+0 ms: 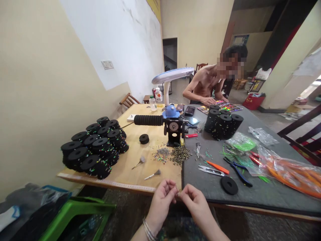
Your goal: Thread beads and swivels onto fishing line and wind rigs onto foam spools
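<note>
My left hand (165, 194) and my right hand (193, 197) meet at the table's front edge, fingertips pinched close together. Whatever sits between them is too small to make out. Beyond them lie a pile of small brass-coloured pieces (180, 155) and a pile of small grey pieces (163, 152). Two small brushes rest to the left, one with a white handle (152, 175). A black clamp device (173, 130) with a ribbed black foam roll (148, 120) stands behind the piles. On the grey mat, thread snips (211, 170) lie near an orange-handled tool (217, 167).
Stacked black foam spools (91, 147) fill the table's left side; more spools (220, 122) stand at right. Blue pliers (239, 170), a black foam ring (229, 185) and plastic bags (291, 170) lie right. A blue lamp (171, 111) stands behind. Another person (204, 82) sits across.
</note>
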Tool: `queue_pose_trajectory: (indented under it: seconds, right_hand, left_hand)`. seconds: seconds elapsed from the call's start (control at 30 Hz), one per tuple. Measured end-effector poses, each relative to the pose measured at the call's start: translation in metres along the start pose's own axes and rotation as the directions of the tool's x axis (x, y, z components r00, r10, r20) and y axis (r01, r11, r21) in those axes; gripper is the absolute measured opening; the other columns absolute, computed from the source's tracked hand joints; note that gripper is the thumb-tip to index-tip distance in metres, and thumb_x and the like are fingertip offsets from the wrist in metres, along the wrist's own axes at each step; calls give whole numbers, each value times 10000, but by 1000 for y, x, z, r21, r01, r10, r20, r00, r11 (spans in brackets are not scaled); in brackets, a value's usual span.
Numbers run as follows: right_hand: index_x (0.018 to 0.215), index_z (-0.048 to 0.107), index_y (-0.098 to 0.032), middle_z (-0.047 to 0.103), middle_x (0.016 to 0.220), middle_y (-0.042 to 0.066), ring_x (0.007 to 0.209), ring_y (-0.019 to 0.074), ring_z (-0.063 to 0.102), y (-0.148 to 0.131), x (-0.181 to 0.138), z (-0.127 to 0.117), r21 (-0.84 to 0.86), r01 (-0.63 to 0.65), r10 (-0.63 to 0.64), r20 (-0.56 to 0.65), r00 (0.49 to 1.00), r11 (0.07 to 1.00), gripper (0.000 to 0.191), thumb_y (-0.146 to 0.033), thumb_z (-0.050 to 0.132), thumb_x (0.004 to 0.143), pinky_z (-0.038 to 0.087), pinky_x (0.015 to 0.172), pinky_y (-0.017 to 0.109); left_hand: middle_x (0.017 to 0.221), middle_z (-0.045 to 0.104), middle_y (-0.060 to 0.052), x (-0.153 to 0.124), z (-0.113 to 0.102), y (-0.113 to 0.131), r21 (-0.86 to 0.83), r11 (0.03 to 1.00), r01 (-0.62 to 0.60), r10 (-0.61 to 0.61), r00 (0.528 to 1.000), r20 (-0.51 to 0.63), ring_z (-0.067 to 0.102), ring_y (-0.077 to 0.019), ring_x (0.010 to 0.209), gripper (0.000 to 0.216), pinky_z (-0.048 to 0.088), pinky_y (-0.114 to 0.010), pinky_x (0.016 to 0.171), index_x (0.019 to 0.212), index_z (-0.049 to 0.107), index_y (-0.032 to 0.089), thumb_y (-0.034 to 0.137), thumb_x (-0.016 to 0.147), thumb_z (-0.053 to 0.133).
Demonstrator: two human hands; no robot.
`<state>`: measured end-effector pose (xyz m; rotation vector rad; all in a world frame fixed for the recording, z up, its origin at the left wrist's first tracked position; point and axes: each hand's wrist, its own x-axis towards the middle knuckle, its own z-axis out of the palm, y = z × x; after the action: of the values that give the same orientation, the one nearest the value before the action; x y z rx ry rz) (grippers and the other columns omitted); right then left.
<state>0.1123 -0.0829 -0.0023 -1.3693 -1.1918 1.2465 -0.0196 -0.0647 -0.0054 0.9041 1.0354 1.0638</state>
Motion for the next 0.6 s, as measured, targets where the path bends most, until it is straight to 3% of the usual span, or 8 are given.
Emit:
queue_pose_trajectory:
  seconds: [0.6]
  right_hand:
    - [595, 449, -192, 408, 557, -49, 553, 119, 352, 5, -1, -1, -25, 36, -36, 2, 999, 999, 279, -380, 539, 781, 286, 527, 237]
  left_hand:
    - [692, 582, 17, 0, 1, 2, -1, 1000, -7, 7, 1000, 19, 513, -107, 612, 271, 429, -204, 526, 866, 552, 159, 319, 727, 718]
